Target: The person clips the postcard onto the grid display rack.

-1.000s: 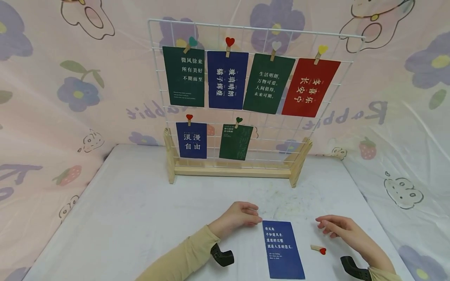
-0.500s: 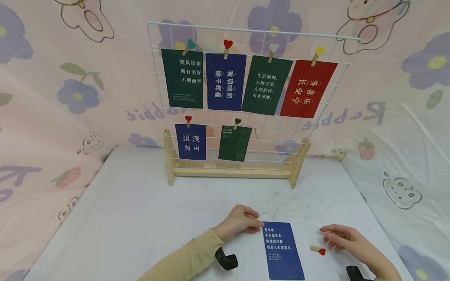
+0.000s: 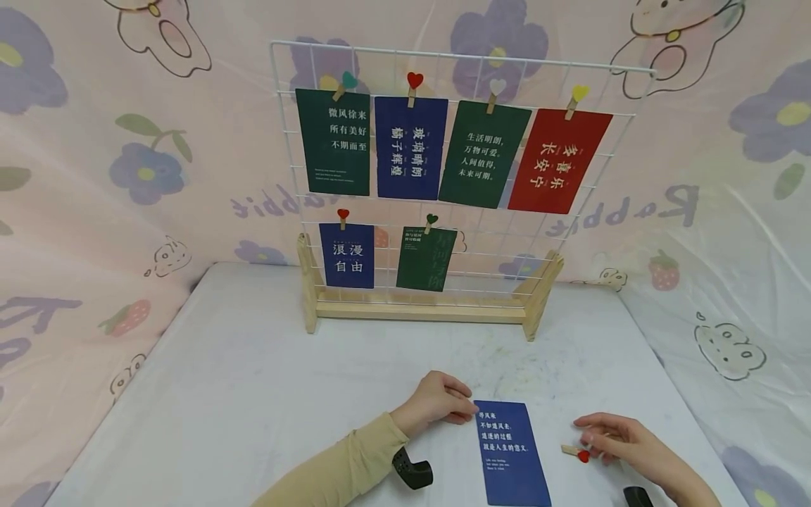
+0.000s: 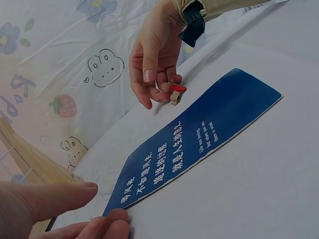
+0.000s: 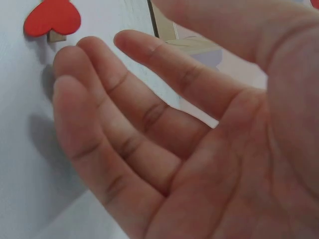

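A blue card [image 3: 512, 451] with white writing lies on the white table in front of me. At its far left corner is my left hand [image 3: 439, 403]; in the left wrist view the fingertips [image 4: 118, 217] meet the card's corner, with the thumb [image 4: 75, 196] raised apart from them. Just right of the card lies a small wooden clothespin [image 3: 575, 453] with a red heart. My right hand [image 3: 624, 445] hovers beside this clothespin, its fingers loosely bent and holding nothing. In the right wrist view, the red heart [image 5: 52, 19] shows just beyond the fingertips.
Behind the hands stands a white wire grid rack [image 3: 462, 53] on a wooden base [image 3: 421, 311]. Green, blue and red cards hang from it in two rows on heart clothespins, such as a red card [image 3: 560, 160]. Patterned cloth [image 3: 76, 211] surrounds the table.
My left hand has shifted slightly right and nearer, reaching the card's corner. My right hand has come down towards the clothespin. Card and clothespin stay where they were.
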Available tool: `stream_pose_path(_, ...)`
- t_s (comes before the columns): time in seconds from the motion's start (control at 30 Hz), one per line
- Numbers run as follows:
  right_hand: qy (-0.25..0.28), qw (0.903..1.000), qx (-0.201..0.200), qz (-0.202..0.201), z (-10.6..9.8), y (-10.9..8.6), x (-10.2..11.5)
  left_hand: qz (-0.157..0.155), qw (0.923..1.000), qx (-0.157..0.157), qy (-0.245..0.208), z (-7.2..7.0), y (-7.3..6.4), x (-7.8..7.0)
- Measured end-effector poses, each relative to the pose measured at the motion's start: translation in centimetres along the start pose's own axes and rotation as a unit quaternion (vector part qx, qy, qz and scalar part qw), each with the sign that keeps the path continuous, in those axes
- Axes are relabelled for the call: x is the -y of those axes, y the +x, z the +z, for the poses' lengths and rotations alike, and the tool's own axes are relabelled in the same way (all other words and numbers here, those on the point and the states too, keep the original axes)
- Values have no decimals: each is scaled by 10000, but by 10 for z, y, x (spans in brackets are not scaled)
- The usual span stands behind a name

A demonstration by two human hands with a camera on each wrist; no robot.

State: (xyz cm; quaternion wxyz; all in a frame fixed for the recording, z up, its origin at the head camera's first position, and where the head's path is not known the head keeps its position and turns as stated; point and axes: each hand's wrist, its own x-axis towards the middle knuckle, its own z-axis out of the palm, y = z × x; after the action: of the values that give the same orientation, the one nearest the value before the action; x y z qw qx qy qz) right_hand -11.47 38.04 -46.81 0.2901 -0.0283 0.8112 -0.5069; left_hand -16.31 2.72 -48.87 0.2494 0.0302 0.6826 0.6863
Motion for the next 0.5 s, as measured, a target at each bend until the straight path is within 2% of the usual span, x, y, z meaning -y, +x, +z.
stream_pose_path(0.2,4,10000,22,61,1,1,0,124,9999,-51,55,3,0,2)
stream_pose_path(0.5,-114,9999,-87,-23,3,1,0,762,9947,-187,660,8,4,7)
